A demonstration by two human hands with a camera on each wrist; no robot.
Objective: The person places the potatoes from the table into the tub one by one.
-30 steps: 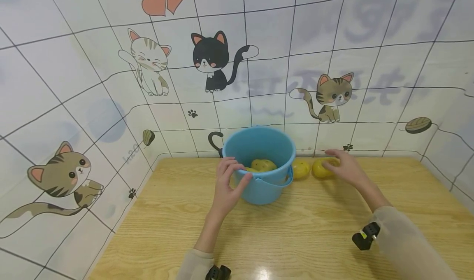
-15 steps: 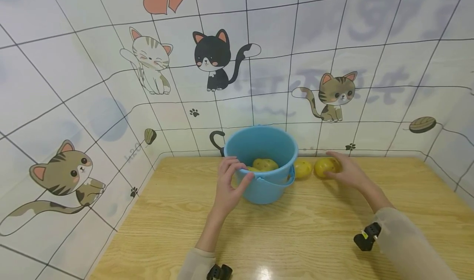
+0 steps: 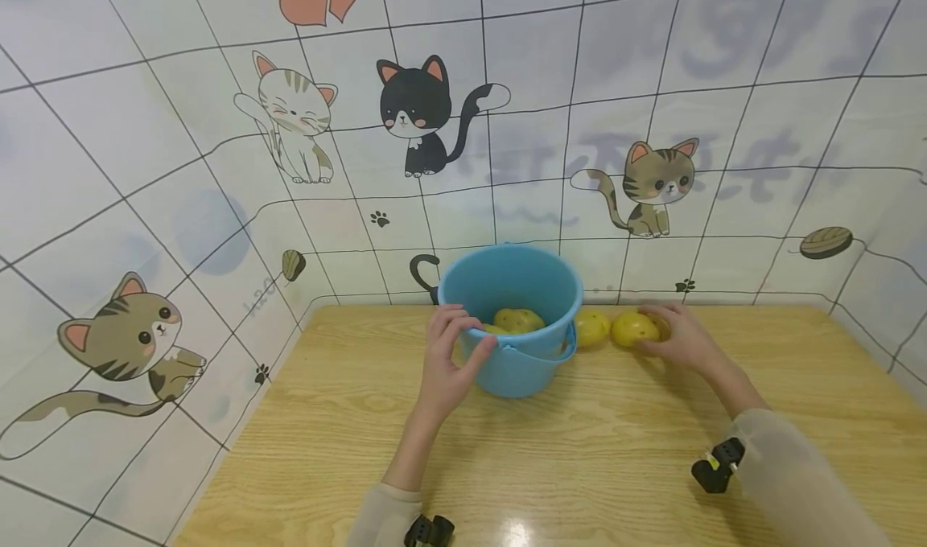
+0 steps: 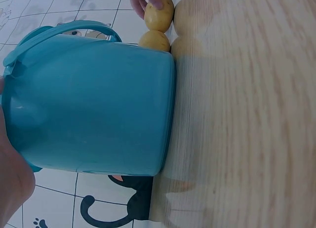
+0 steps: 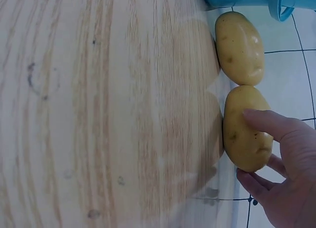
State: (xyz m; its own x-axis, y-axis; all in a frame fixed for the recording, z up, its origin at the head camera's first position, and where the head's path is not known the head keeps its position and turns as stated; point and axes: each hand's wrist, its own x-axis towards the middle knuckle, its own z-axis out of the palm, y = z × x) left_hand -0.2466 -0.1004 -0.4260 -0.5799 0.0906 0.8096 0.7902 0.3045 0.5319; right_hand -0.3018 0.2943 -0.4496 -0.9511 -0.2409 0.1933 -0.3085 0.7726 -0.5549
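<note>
A blue bucket [image 3: 516, 370] stands upright on the table with potatoes [image 3: 518, 320] inside; how many lie deeper is hidden. My left hand [image 3: 443, 370] grips its near left rim, fingers over the edge and thumb outside. To the bucket's right, two yellow potatoes lie in a row along the wall. Around the farther one [image 5: 247, 132] my right hand [image 3: 686, 339] has its thumb on one face and its fingers round the end and back. That potato touches the nearer potato [image 5: 240, 48] end to end in the right wrist view.
The wood-grain table [image 3: 565, 466] meets a tiled wall [image 3: 536, 129] printed with cartoon cats just behind the bucket and potatoes. A blue handle [image 3: 543, 360] hangs down the bucket's front right side. Side walls flank the table on the left and right.
My right hand has closed in on the right-hand potato, its fingers dropping behind it and its thumb settling on it. My left hand stays on the bucket's rim.
</note>
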